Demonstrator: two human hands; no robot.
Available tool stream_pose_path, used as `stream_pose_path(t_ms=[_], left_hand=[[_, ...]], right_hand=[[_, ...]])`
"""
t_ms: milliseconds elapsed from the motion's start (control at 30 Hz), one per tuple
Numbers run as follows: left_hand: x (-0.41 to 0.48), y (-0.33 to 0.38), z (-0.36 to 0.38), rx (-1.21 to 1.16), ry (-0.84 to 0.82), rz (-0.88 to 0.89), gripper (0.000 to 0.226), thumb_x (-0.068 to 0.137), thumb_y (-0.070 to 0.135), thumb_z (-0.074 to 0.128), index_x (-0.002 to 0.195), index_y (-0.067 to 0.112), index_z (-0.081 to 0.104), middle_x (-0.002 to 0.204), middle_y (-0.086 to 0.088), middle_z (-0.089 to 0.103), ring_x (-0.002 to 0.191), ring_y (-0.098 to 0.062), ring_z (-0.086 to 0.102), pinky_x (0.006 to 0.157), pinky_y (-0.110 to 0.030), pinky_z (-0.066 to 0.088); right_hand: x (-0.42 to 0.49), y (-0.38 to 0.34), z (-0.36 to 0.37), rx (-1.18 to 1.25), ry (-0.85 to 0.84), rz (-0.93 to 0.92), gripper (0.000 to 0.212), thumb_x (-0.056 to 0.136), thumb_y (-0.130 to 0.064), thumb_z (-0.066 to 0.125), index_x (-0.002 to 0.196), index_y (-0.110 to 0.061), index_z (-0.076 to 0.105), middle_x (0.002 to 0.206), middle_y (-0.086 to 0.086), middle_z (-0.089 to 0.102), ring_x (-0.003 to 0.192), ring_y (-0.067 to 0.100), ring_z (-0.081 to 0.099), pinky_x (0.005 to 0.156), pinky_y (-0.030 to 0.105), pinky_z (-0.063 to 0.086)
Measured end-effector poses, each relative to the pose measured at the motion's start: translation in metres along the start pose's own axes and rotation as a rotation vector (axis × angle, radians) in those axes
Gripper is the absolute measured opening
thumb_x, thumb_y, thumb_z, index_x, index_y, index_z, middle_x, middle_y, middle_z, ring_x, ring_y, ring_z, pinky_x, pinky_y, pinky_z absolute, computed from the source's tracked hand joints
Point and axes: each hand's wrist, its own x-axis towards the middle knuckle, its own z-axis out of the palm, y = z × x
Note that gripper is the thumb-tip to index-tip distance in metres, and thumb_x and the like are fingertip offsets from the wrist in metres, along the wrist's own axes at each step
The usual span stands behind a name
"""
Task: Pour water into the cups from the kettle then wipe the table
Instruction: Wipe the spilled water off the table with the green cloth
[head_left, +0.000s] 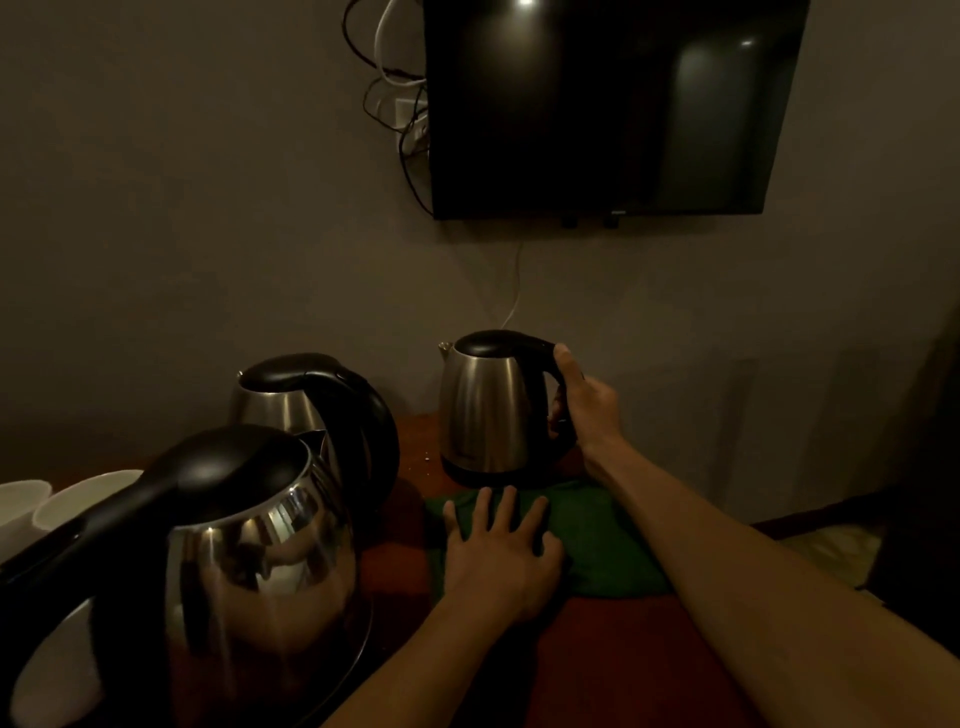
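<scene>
Three steel kettles with black lids and handles stand on a dark reddish table (613, 654). My right hand (584, 400) is closed around the black handle of the far kettle (488, 410), which stands upright near the wall. My left hand (501, 551) lies flat with fingers spread on a green cloth (608, 540) just in front of that kettle. A second kettle (280, 400) stands at the middle left, and a third kettle (260, 561) is closest, at the lower left. Two white cups (78, 499) sit at the far left edge, partly hidden behind the near kettle's handle.
A dark wall-mounted television (608, 104) hangs above the table, with tangled cables (395, 83) at its left and a white cord (514, 291) running down behind the far kettle. The room is dim. The table's right edge drops off near a pale surface (831, 545).
</scene>
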Motion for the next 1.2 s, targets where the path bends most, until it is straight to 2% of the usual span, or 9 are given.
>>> stream_pose_path(t_ms=[133, 233, 467, 667, 933, 1100, 1200], left_hand=[[0.002, 0.0, 0.0, 0.016, 0.001, -0.004, 0.061, 0.1, 0.057, 0.011, 0.158, 0.045, -0.001, 0.168, 0.004, -0.013, 0.152, -0.021, -0.023, 0.116, -0.06, -0.022], [0.001, 0.001, 0.002, 0.0, 0.014, -0.002, 0.061, 0.1, 0.056, 0.013, 0.158, 0.044, 0.001, 0.168, 0.004, -0.012, 0.153, -0.022, -0.022, 0.116, -0.06, -0.022], [0.002, 0.003, 0.0, 0.011, -0.01, -0.019, 0.061, 0.1, 0.056, 0.013, 0.158, 0.044, 0.001, 0.169, 0.003, -0.011, 0.153, -0.022, -0.021, 0.116, -0.059, -0.022], [0.002, 0.004, -0.003, 0.014, -0.064, -0.004, 0.062, 0.1, 0.054, 0.012, 0.159, 0.04, -0.003, 0.168, 0.0, -0.013, 0.152, -0.027, -0.022, 0.115, -0.061, -0.023], [0.002, 0.007, -0.012, -0.014, -0.146, -0.035, 0.062, 0.101, 0.054, 0.014, 0.159, 0.039, -0.002, 0.168, -0.001, -0.014, 0.153, -0.028, -0.021, 0.115, -0.061, -0.022], [-0.01, 0.009, -0.013, -0.055, -0.076, -0.043, 0.06, 0.103, 0.053, 0.019, 0.16, 0.038, 0.01, 0.17, 0.0, -0.004, 0.155, -0.027, -0.008, 0.12, -0.059, -0.014], [-0.023, 0.015, -0.019, -0.088, -0.091, -0.047, 0.058, 0.105, 0.053, 0.018, 0.159, 0.035, 0.017, 0.17, 0.001, -0.001, 0.156, -0.025, -0.006, 0.121, -0.06, -0.01]], right_hand=[[0.005, -0.007, 0.006, 0.082, -0.01, 0.023, 0.055, 0.075, -0.067, 0.071, 0.058, -0.018, 0.054, 0.048, 0.0, 0.049, 0.042, 0.017, 0.044, 0.047, 0.029, 0.038], [0.006, -0.001, 0.011, 0.129, 0.056, 0.019, 0.054, 0.076, -0.063, 0.073, 0.055, -0.019, 0.051, 0.045, -0.004, 0.045, 0.037, 0.012, 0.038, 0.043, 0.025, 0.032], [0.005, -0.009, 0.021, 0.2, 0.229, -0.039, 0.057, 0.061, -0.072, 0.077, 0.053, -0.02, 0.056, 0.048, -0.004, 0.053, 0.046, 0.016, 0.048, 0.047, 0.03, 0.038], [0.0, -0.058, 0.028, 0.193, 0.191, -0.148, 0.054, 0.071, -0.065, 0.076, 0.057, -0.018, 0.055, 0.049, -0.004, 0.049, 0.043, 0.011, 0.044, 0.044, 0.025, 0.038], [-0.041, -0.089, 0.036, 0.169, 0.17, -0.174, 0.056, 0.071, -0.067, 0.075, 0.055, -0.017, 0.053, 0.045, -0.007, 0.048, 0.041, 0.01, 0.044, 0.047, 0.028, 0.038], [-0.082, -0.109, 0.022, 0.163, 0.206, -0.167, 0.06, 0.069, -0.069, 0.075, 0.05, -0.02, 0.046, 0.045, -0.006, 0.044, 0.043, 0.011, 0.042, 0.051, 0.031, 0.037], [-0.107, -0.119, 0.011, 0.134, 0.221, -0.179, 0.062, 0.068, -0.07, 0.075, 0.047, -0.021, 0.045, 0.042, -0.008, 0.043, 0.043, 0.01, 0.041, 0.052, 0.031, 0.036]])
